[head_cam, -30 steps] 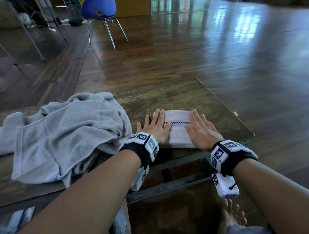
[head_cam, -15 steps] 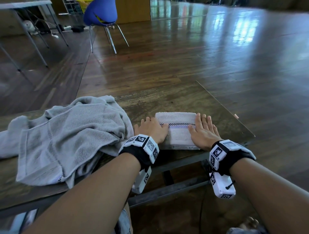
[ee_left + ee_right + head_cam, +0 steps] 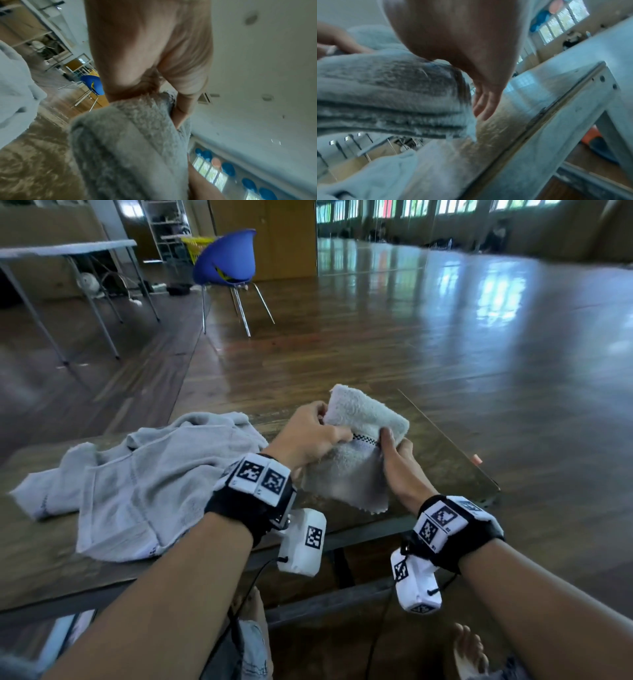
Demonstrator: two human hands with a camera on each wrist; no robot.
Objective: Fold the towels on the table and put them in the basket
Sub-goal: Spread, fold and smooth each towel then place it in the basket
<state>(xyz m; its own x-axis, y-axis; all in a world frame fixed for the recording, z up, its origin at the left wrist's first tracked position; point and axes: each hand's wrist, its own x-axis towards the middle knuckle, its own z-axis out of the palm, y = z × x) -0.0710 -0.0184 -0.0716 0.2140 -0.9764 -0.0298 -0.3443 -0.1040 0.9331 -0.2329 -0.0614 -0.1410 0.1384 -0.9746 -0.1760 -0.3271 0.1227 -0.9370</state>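
The folded white towel (image 3: 356, 446) is held off the table (image 3: 442, 460), above its right portion, tilted with its far end raised and a loose corner hanging toward the near edge. A checked black band crosses its upper face. The left hand (image 3: 308, 436) grips the towel's left side, fingers curled over the fold and thumb lying along the band. The right hand (image 3: 399, 465) holds the right side, thumb pressed on top beside the band; the right wrist view shows its fingers (image 3: 485, 102) extended beneath the stacked layers of the towel (image 3: 388, 94). The left wrist view shows the left hand (image 3: 147, 51) closed over the towel's (image 3: 130, 146) upper end, though the picture is blurred. To the left of the held towel, a grey towel (image 3: 137, 491) lies crumpled and unfolded on the table, just beside the left wrist. Beyond the held towel, well apart on the wooden floor (image 3: 428, 344), stands a blue chair (image 3: 227, 261); a yellow basket (image 3: 197, 248) shows partly behind it. A second table (image 3: 65, 249) stands further left of the chair.
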